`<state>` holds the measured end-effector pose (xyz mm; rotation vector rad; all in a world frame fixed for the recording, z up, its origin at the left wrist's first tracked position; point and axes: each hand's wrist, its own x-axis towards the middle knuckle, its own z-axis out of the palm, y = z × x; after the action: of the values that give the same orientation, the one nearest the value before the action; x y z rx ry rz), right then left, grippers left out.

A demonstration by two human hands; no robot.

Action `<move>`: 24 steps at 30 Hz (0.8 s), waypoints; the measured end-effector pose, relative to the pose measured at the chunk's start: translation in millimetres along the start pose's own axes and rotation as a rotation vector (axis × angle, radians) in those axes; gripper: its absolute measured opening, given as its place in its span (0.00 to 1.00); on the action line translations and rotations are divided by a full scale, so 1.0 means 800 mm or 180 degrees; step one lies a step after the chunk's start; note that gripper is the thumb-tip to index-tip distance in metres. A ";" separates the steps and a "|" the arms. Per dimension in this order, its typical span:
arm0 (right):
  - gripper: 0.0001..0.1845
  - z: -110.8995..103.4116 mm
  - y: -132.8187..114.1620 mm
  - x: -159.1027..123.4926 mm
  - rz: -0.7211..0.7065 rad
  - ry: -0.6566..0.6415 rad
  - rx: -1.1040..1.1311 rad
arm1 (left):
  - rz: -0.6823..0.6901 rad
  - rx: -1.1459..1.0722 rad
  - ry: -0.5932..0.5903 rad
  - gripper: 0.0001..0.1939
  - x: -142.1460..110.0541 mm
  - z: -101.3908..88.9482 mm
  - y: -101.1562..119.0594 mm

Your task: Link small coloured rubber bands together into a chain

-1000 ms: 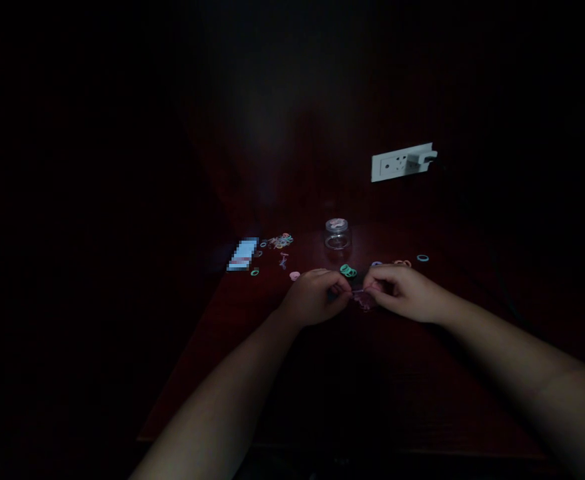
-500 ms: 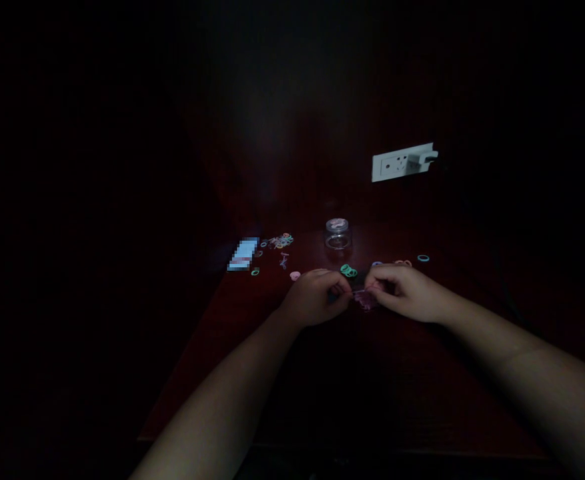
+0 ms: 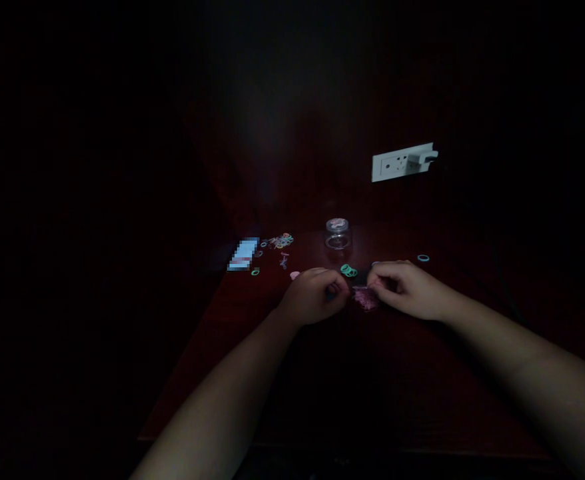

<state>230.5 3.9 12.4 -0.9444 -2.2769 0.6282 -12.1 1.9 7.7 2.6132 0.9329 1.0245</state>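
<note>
A small clear bag with pink contents [image 3: 365, 299] lies on the dark red table between my hands. My right hand [image 3: 408, 291] is closed in a pinch at the bag's upper right corner. Just left of the bag, my left hand [image 3: 314, 297] is also pinched, thumb against curled fingers; what it holds is too dark to make out. Green hair ties [image 3: 348, 271] are clustered just beyond the bag. A pink bundle [image 3: 295, 275] shows partly behind my left hand. Other bands behind my right hand are mostly hidden.
A clear lidded jar [image 3: 338, 237] stands farther back. To the left are a pile of colourful bands [image 3: 281, 241], a purple strand [image 3: 284, 261] and a lit phone [image 3: 243, 254]. A light blue band [image 3: 423, 258] lies right. A wall socket [image 3: 402, 163] holds a plug.
My left fingertips have shifted slightly left, away from the bag. My right hand has risen a little, covering the orange bands behind it more. More of the bag's pink contents shows.
</note>
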 end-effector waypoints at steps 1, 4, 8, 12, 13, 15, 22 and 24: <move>0.06 0.000 0.001 0.000 -0.0005 -0.0005 -0.0008 | 0.0000 0.0011 0.0013 0.01 0.000 0.000 -0.001; 0.06 0.001 0.002 0.001 -0.0025 0.0020 -0.0081 | -0.0050 0.0104 0.0067 0.02 0.001 -0.001 -0.004; 0.06 -0.003 0.001 0.002 -0.0047 0.0038 -0.0177 | -0.0081 0.0156 0.0173 0.03 0.001 -0.005 -0.009; 0.06 -0.012 0.001 0.002 -0.0111 0.0132 -0.0272 | -0.0068 0.0110 0.0137 0.03 -0.001 -0.007 -0.010; 0.06 -0.014 0.002 0.002 -0.0119 0.0165 -0.0293 | -0.0076 0.0114 0.0124 0.03 -0.001 -0.007 -0.010; 0.06 -0.018 0.004 0.002 -0.0117 0.0218 -0.0313 | -0.0087 0.0133 0.0107 0.03 -0.002 -0.006 -0.010; 0.06 -0.019 0.006 0.002 -0.0111 0.0177 -0.0396 | -0.0081 0.0133 0.0091 0.04 -0.002 -0.003 -0.011; 0.07 -0.018 0.004 0.002 -0.0095 0.0156 -0.0394 | -0.0078 0.0143 0.0070 0.04 -0.002 -0.003 -0.012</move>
<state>241.2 10.0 21.1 -0.9712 -2.3032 0.4505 -19.0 8.2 5.2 2.6252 1.0015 1.0400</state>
